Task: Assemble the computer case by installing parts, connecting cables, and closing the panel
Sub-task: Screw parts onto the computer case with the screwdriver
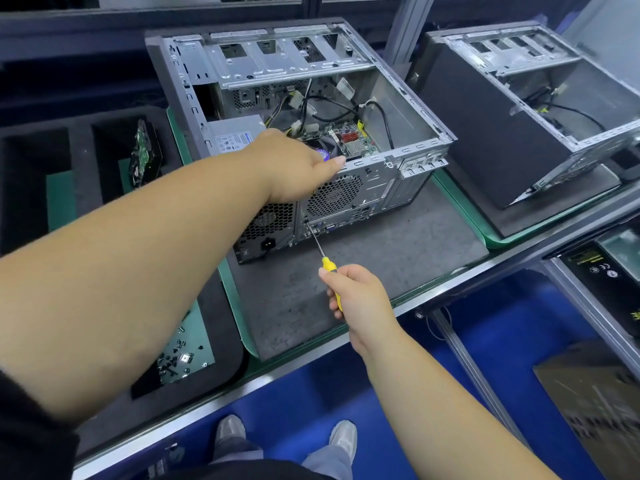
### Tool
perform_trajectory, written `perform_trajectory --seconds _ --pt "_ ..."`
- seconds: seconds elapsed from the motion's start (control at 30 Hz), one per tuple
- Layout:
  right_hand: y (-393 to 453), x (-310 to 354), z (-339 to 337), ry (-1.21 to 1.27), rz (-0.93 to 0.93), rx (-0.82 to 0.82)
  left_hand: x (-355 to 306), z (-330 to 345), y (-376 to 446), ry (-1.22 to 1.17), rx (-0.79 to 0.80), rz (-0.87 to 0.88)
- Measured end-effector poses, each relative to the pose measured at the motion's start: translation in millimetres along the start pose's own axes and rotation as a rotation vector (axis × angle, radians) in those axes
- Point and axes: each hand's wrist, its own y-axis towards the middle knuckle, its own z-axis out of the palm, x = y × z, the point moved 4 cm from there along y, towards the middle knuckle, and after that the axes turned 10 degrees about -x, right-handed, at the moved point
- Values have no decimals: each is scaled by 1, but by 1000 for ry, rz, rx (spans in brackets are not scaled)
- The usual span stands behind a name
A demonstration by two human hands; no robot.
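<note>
Grey bench mat (pixel 398 251): open computer case (pixel 298 109) mid-mat, PSU and board in. Right hand (pixel 356 292) grips yellow screwdriver (pixel 327 265) at rear-panel screw; left hand (pixel 294 164) flat, steadying rim. Side panel off.

Blue floor (pixel 512 327) beneath a metal-edged workbench (pixel 485 268).

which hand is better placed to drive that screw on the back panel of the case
Right. The right hand already grips the yellow screwdriver, whose tip sits at the rear panel of the open computer case. The left hand rests on the case's top edge, bracing it.
</note>
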Motion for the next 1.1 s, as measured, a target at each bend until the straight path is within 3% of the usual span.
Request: perform_trajectory --seconds 0.2,0.3,0.4,0.5,0.67,0.77,0.83,0.97,1.1 --pt "-4 3 -1 -61 -23 -33 -1 -8 12 75 257 36" --pt "-5 4 6 -51 209 1 -2 -9 13 53 298 44" --pt "-7 4 11 165 398 132 -3 -9 15 33 304 43" --pt "-5 0 6 198 278 138 -2 -8 17 35 293 35" --pt "0 2 -7 -84 -83 -106 1 -2 19 70 270 33" --pt "0 2 -8 -203 -186 -127 0 0 21 51 263 47" --pt "2 4 -2 -121 -90 -71 -1 0 23 26 268 49" --pt "5 4 1 268 387 218 -1 -1 23 5 297 25" --pt "7 5 -3 351 478 343 -1 -2 24 -24 336 5"
